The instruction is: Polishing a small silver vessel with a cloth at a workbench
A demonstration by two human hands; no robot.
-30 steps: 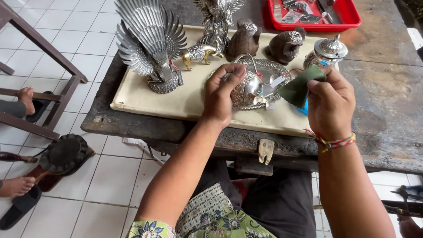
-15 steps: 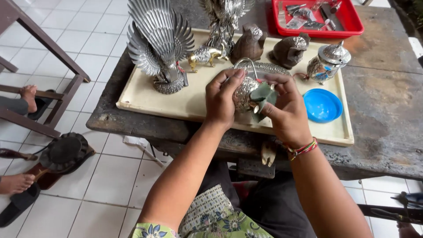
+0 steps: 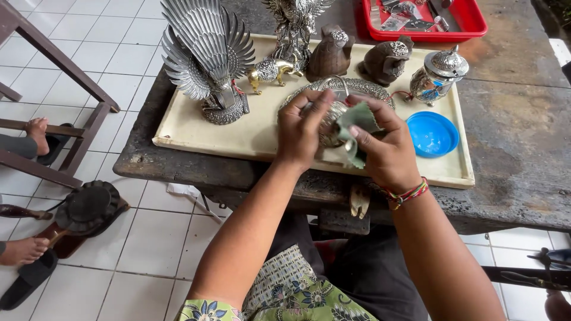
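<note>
The left hand point(image 3: 303, 134) is closed around a small embossed silver bowl point(image 3: 329, 123), holding it over the cream rectangular tray point(image 3: 250, 134) on the dark, worn worktop point(image 3: 523, 154). The right hand point(image 3: 386, 148) pinches a folded green cloth point(image 3: 355, 122) against the bowl. Just beside the right hand lies a round blue plastic lid point(image 3: 432, 134); a silver fan-tailed bird figure point(image 3: 205, 53) stands at the tray's left.
</note>
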